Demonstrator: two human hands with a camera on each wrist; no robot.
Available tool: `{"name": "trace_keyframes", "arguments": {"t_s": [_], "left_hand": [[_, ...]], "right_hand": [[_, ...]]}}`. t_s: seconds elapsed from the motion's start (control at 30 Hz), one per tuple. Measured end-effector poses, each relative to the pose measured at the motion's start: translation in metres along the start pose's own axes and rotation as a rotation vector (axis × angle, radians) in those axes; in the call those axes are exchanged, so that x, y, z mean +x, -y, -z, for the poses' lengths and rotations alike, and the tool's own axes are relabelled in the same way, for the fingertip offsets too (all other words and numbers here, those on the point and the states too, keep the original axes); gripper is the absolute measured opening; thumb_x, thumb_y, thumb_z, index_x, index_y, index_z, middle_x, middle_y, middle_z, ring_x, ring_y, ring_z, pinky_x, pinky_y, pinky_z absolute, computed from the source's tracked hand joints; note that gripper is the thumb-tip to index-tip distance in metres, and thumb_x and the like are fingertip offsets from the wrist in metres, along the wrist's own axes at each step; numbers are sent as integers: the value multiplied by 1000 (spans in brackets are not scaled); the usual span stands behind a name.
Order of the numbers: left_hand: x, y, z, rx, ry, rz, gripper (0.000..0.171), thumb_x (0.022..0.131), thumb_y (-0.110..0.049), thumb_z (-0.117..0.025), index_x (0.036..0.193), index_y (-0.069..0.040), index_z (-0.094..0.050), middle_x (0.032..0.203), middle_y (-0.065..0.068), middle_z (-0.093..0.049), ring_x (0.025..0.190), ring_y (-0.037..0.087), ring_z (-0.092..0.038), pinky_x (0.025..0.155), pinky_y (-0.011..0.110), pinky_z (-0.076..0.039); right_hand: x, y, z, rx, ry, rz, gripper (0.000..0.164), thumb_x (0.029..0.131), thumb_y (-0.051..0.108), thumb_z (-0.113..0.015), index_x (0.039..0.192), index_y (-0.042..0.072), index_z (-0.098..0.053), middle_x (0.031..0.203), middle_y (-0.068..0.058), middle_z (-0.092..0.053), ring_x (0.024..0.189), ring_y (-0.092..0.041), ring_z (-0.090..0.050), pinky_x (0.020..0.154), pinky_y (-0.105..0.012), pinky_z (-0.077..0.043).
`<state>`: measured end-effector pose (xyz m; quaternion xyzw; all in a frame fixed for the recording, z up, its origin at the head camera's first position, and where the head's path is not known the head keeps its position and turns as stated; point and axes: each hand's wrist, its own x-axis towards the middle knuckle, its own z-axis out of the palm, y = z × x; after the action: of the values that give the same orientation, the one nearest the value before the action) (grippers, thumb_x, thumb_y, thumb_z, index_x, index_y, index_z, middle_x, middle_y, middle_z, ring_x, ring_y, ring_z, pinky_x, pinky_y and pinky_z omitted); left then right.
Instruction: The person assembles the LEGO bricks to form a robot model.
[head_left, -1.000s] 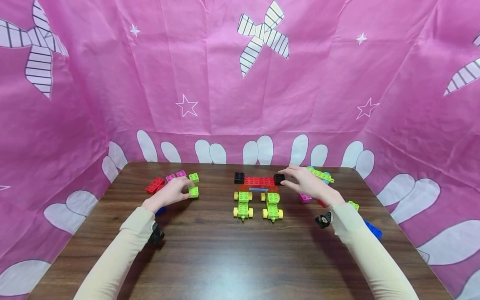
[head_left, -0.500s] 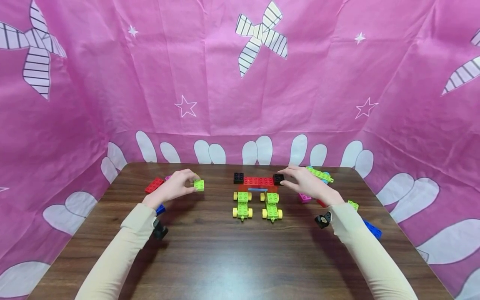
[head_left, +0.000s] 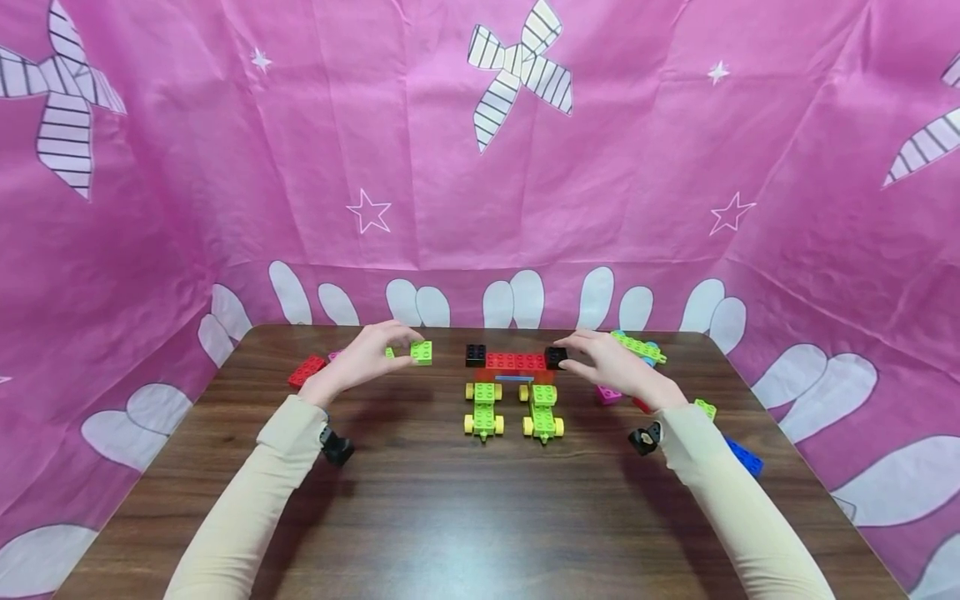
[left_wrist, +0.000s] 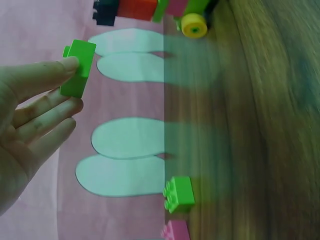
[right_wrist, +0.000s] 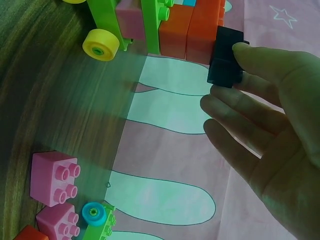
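Note:
My left hand [head_left: 369,357] pinches a light green toy brick [head_left: 422,353] between thumb and fingers, raised over the back left of the table. In the left wrist view, that brick's studs face away from the thumb. My right hand [head_left: 617,367] pinches a black brick [right_wrist: 225,57] at the right end of a row of red bricks [head_left: 515,361]. Another black brick [head_left: 476,356] sits at the row's left end. In front of the red row are two light green wheeled bases [head_left: 484,414] with yellow wheels. The right wrist view shows pink and green bricks stacked between wheels and red bricks.
Red bricks [head_left: 306,372], a green brick [left_wrist: 180,194] and a pink brick [left_wrist: 177,230] lie at the left. On the right are a green base with blue wheels [head_left: 639,346], pink bricks [right_wrist: 55,178], a green brick [head_left: 705,408] and a blue brick [head_left: 742,457].
My left hand has lifted the light green brick off the table and carried it right and slightly back, toward the red row. My right hand stays on the black brick.

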<state>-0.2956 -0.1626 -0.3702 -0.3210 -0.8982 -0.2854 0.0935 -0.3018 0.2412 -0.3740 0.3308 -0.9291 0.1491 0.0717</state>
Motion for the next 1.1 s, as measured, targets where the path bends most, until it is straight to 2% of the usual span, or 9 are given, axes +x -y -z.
{"name": "trace_keyframes", "arguments": {"t_s": [0.23,0.43,0.63,0.8,1.1], "left_hand": [[13,-13,-3,-40,2,-43,31,80,-15,-73,111,-9,-67,105,5,-67,97,24,-64,87,40,-52],[28,-25,-9,-63,13,-86,34,81,-16,-72,114,-9,-66,110,5,-67,100,24,-63,90,38,-50],[42,-38,-19,-109,37,-89,35,81,-18,-73,115,-11,-65,111,3,-67,102,20,-62,93,36,-50],[52,-43,-27,-121,37,-108,34,82,-18,-72,115,-12,-65,111,2,-66,100,15,-62,92,32,-50],[62,-47,-41,-169,55,-126,34,83,-16,-71,115,-8,-65,114,6,-65,101,20,-63,91,34,-51]], "right_hand": [[0,0,0,4,-10,7,35,89,29,-63,120,13,-62,106,-2,-66,96,-18,-63,83,-37,-53],[-1,1,-1,2,-16,21,35,89,29,-63,120,12,-62,107,-3,-66,96,-18,-63,83,-37,-53],[0,1,0,-3,-25,35,35,89,28,-64,120,12,-63,106,-3,-66,95,-15,-62,82,-36,-53],[0,3,1,-5,-21,32,35,88,27,-64,120,12,-63,106,-3,-66,94,-15,-62,82,-36,-53],[0,2,0,-8,-28,43,34,90,27,-63,120,10,-62,107,-4,-67,97,-17,-63,84,-38,-52]]}}
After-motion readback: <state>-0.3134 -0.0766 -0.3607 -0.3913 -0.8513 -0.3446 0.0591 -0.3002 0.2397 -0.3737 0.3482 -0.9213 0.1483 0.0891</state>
